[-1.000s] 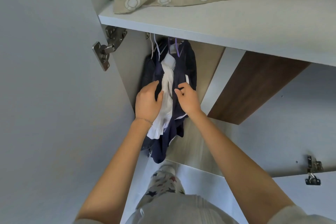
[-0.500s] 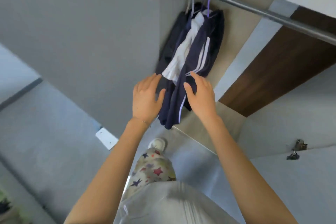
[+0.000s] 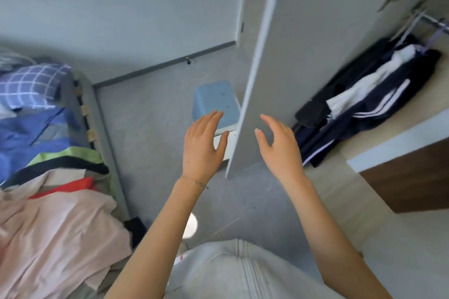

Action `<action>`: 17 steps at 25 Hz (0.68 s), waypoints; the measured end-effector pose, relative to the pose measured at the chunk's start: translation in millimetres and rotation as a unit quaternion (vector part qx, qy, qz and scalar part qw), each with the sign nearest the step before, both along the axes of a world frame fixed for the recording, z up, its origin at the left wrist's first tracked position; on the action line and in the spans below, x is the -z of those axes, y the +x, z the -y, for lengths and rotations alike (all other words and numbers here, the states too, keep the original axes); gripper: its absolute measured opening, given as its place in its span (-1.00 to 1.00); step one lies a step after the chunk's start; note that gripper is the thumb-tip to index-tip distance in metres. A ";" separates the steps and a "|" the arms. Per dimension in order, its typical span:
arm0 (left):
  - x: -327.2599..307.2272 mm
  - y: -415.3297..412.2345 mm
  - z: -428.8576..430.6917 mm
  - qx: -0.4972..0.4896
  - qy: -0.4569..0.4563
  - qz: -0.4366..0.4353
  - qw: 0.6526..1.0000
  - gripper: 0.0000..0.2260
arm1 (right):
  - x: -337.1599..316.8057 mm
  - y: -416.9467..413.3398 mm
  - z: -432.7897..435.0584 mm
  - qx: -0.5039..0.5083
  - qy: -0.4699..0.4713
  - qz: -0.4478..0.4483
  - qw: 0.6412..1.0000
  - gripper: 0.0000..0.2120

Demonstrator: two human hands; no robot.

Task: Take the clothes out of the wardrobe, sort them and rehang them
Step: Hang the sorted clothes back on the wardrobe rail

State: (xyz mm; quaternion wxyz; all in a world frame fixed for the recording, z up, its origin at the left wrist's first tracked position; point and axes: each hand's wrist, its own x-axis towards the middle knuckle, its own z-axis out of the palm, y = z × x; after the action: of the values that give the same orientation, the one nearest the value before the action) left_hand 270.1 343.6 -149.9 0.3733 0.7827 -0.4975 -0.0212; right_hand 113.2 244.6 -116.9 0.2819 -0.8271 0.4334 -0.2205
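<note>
Dark navy garments with white stripes (image 3: 379, 114) and a white piece (image 3: 364, 90) hang from hangers on the wardrobe rail (image 3: 435, 22) at the right. My left hand (image 3: 202, 145) and my right hand (image 3: 279, 148) hover in mid-air with fingers relaxed and hold nothing. They are on either side of the open wardrobe door's edge (image 3: 252, 85), clear of the hanging clothes. A pile of clothes (image 3: 56, 204) in pink, red, blue and green lies on the bed at the left.
A light blue stool (image 3: 215, 102) stands on the grey floor behind the door. A checked pillow (image 3: 31, 85) lies at the head of the bed. The wardrobe's brown side panel (image 3: 413, 182) and a white shelf edge (image 3: 398, 141) are at the right.
Both hands have let go of the hanging clothes and drawn back. My view has swung left, away from the wardrobe and toward the bed with its clothes pile.
</note>
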 end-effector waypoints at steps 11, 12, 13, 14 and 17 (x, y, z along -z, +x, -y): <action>24.3 222.2 -225.6 -0.239 0.053 0.006 0.970 -0.54 | 24.3 255.3 -144.2 -0.183 0.035 -0.040 0.982 -0.56; 26.2 234.6 -235.5 -0.258 0.052 -0.001 0.965 -0.54 | 25.3 275.0 -150.2 -0.200 0.032 -0.045 0.978 -0.56; 28.1 247.2 -243.0 -0.276 0.051 -0.005 0.960 -0.55 | 26.6 295.0 -154.6 -0.218 0.027 -0.048 0.974 -0.56; 30.1 261.0 -249.2 -0.295 0.050 -0.009 0.954 -0.55 | 28.3 315.9 -158.3 -0.237 0.021 -0.050 0.970 -0.56; 37.3 303.3 -258.6 -0.347 0.052 -0.031 0.936 -0.58 | 36.6 381.1 -161.5 -0.298 0.015 -0.058 0.953 -0.57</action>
State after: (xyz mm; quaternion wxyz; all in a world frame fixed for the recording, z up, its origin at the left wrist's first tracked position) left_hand 573.3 602.1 -187.2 0.3313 0.9240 -0.1811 0.0602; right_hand 494.2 406.2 -153.5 0.3214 -0.9258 0.1858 -0.0711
